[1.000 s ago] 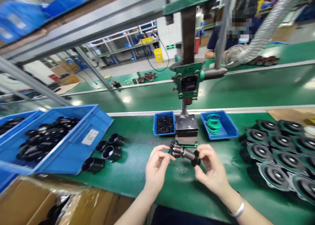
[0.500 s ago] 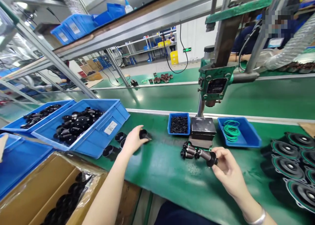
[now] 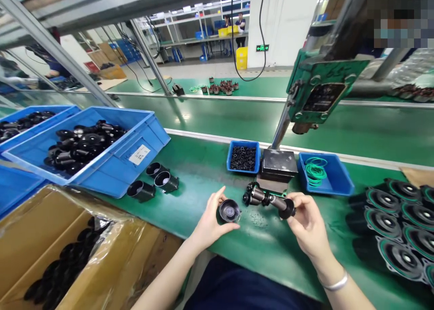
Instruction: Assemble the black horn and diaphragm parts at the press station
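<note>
My left hand (image 3: pixel 212 221) is wrapped round a black cup-shaped housing (image 3: pixel 229 211), its open mouth facing up, over the green bench. In my right hand (image 3: pixel 309 219), thumb and fingers grip the disc end of a black rotor part (image 3: pixel 283 206). More rotor parts (image 3: pixel 256 195) lie just left of it, in front of the black metal block (image 3: pixel 278 165). Three more black housings (image 3: pixel 166 182) stand on the bench further left, beside the large blue bin.
Large blue bin (image 3: pixel 142 174) of black parts at left; cardboard box (image 3: pixel 111 255) below it. Small blue bins hold black rings (image 3: pixel 243 158) and green rings (image 3: pixel 316 172). A green press (image 3: pixel 325 93) rises behind the block. Finished-looking housings (image 3: pixel 383 221) stand at right.
My left hand has moved right with the housing, close to the rotor parts. My right hand still grips the rotor part. The camera view has shifted.
</note>
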Tool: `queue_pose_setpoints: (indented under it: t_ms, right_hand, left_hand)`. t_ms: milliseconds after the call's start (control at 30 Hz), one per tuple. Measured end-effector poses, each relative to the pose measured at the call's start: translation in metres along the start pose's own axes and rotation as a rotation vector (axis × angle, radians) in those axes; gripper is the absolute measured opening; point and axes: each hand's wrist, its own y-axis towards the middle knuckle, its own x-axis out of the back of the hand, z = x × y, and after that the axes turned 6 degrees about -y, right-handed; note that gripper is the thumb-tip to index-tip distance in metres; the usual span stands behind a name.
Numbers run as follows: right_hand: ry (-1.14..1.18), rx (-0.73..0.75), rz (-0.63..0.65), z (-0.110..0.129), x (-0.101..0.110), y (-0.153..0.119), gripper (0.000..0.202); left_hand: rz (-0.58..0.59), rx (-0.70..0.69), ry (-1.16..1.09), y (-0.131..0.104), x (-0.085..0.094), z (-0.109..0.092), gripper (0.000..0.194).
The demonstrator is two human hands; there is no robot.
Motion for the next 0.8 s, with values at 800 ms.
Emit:
queue_pose_setpoints:
  t_ms: [800]
  right_hand:
    - [-0.04, -0.039, 0.01, -0.003, 0.002, -0.001, 0.024]
  left_hand:
    - [-0.212, -0.292, 0.536, -0.006, -0.014, -0.001, 0.114]
